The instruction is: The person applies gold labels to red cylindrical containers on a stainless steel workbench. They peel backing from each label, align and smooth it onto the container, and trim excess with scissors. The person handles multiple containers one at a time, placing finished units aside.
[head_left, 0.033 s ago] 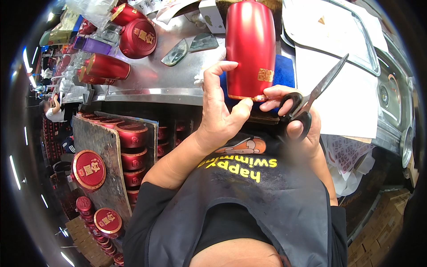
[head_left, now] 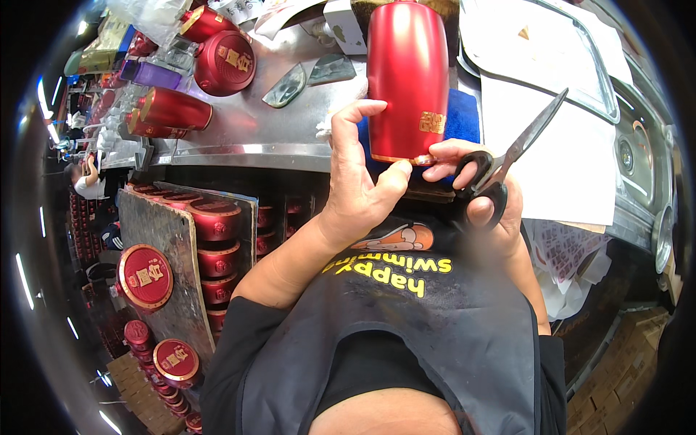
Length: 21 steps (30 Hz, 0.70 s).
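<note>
A glossy red bottle point(head_left: 407, 72) with a gold emblem lies on a blue cloth point(head_left: 467, 112), its base toward me. My left hand point(head_left: 355, 167) grips it from the left: the index finger rests on its side, and the thumb presses the gold trim point(head_left: 388, 158) at the base rim. Black-handled scissors point(head_left: 535, 130) hang in my right hand point(head_left: 510, 203), fingers through the loops and blades pointing up to the right. Its fingertips meet the right end of the gold trim, close to my left thumb. My remaining left fingers are hidden.
More red bottles point(head_left: 174, 109) lie at the left on the metal table point(head_left: 254, 148), near two dark glass pieces point(head_left: 332, 69). White sheets point(head_left: 558, 159) and a clear tray point(head_left: 609, 94) are at the right. Boards point(head_left: 163, 239) stacked with red bottles stand below left.
</note>
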Motion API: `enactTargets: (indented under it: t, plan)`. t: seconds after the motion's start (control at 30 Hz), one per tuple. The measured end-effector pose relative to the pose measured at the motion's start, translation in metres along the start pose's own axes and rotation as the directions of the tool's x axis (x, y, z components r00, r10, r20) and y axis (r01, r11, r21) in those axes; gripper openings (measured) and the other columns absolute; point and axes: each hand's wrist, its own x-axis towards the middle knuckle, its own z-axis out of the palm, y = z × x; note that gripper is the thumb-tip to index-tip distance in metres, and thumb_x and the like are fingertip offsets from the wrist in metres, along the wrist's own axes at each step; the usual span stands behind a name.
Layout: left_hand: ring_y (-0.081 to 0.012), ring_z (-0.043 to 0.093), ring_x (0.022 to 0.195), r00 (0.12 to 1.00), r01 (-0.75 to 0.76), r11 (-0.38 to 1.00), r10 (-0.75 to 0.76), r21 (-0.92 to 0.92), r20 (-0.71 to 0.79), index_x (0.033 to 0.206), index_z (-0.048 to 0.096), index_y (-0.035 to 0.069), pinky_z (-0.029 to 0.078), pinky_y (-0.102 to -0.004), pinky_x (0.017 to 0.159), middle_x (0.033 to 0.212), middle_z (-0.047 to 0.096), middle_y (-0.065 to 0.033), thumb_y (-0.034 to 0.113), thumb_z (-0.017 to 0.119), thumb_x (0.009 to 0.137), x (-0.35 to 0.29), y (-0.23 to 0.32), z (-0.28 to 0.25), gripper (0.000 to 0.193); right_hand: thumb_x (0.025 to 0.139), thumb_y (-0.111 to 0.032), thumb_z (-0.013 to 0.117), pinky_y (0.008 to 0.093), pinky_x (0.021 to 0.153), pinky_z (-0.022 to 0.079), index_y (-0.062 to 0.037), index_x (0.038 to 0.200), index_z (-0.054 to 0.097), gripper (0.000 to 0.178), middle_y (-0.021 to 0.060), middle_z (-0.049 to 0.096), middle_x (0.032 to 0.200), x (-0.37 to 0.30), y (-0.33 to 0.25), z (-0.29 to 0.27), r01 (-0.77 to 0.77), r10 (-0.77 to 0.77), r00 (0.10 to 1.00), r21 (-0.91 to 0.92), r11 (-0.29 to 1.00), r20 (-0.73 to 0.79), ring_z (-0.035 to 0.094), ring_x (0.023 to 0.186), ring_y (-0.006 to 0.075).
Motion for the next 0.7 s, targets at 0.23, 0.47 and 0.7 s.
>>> enactTargets:
  t: [0.23,0.47,0.7]
  plan:
    - [-0.0334,0.033,0.140,0.990,-0.142,0.949,0.142,0.282,0.017,0.124,0.047,0.000,0.023,-0.0444,0.117,0.145,0.038,-0.0268,0.012,0.069,0.079,-0.005,0.012,-0.012,0.051,0.097,-0.038,0.066,0.0400,0.098,0.053,0.0008,0.099,0.055,0.041,0.0244,0.059,0.130,-0.001,-0.001,-0.005,0.086,-0.086,0.995,0.004,0.996,0.052,0.065,0.116,0.0308]
    - [-0.0417,0.034,0.134,0.898,-0.374,0.551,0.417,0.746,0.141,0.111,0.065,0.020,0.014,-0.0597,0.116,0.141,0.052,-0.0144,0.021,0.073,0.072,-0.002,0.018,-0.006,0.039,0.097,-0.036,0.066,0.0423,0.099,0.052,0.0006,0.101,0.054,0.039,0.0269,0.058,0.130,-0.001,0.003,-0.008,0.152,-0.154,0.986,0.033,0.988,0.065,0.065,0.116,0.0329]
    - [-0.0291,0.052,0.121,0.596,-0.654,0.181,0.721,0.734,0.353,0.094,0.068,0.023,0.024,-0.0620,0.114,0.120,0.064,-0.0036,0.017,0.074,0.080,0.016,0.011,-0.013,0.016,0.096,-0.034,0.069,0.0415,0.100,0.050,0.0010,0.103,0.056,0.038,0.0264,0.057,0.132,-0.011,-0.009,-0.020,0.137,-0.136,0.991,0.100,0.986,-0.021,0.065,0.115,0.0311]
